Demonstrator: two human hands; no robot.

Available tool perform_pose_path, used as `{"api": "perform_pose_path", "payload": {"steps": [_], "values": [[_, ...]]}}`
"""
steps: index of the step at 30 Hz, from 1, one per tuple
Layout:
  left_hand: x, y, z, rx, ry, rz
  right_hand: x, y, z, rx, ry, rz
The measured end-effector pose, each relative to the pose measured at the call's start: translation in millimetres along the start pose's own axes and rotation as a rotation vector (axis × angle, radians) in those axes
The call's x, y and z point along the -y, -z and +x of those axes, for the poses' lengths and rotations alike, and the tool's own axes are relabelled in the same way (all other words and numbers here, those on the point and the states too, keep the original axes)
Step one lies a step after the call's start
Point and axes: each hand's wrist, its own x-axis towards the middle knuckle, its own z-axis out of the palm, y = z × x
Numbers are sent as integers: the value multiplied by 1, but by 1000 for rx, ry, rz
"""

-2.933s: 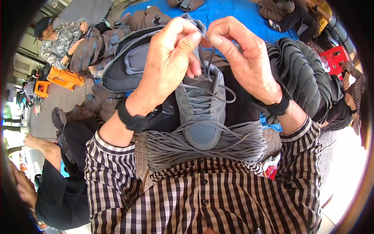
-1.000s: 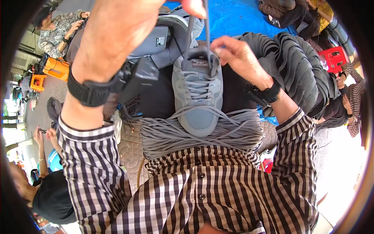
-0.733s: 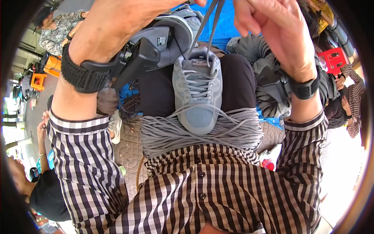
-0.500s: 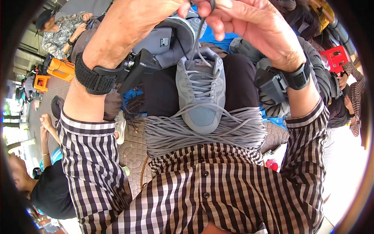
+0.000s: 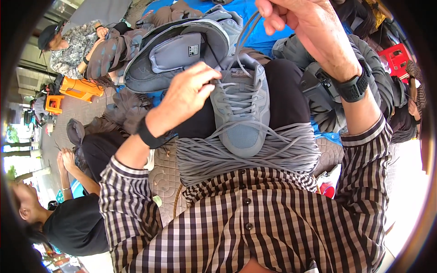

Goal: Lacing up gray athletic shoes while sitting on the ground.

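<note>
A red crate-like box (image 5: 395,51) stands at right, contents hidden; the pale-grey shoe (image 5: 242,109), mesh-toed and laced, lies between dark-trousered knees (image 5: 287,88); right hand (image 5: 316,34) pinches its raised lace (image 5: 238,46); left hand's (image 5: 189,95) grip I cannot tell

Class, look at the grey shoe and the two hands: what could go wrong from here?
Two risks, as far as one can judge. The lace, running up in a curve from the grey shoe to the right hand, might twist or slip from the fingers. Strands of the lace bundle cross the shoe's toe, so they could snag if the shoe is lifted.
</note>
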Motion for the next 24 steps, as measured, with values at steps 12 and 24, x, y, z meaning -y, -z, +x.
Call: {"api": "perform_pose_path", "payload": {"steps": [12,24], "values": [[2,-21,-6,-57,-203,287,-8,5,-3,-14,38,-51],[11,-55,-7,-436,39,178,-17,8,-13,-50,0,16]]}}
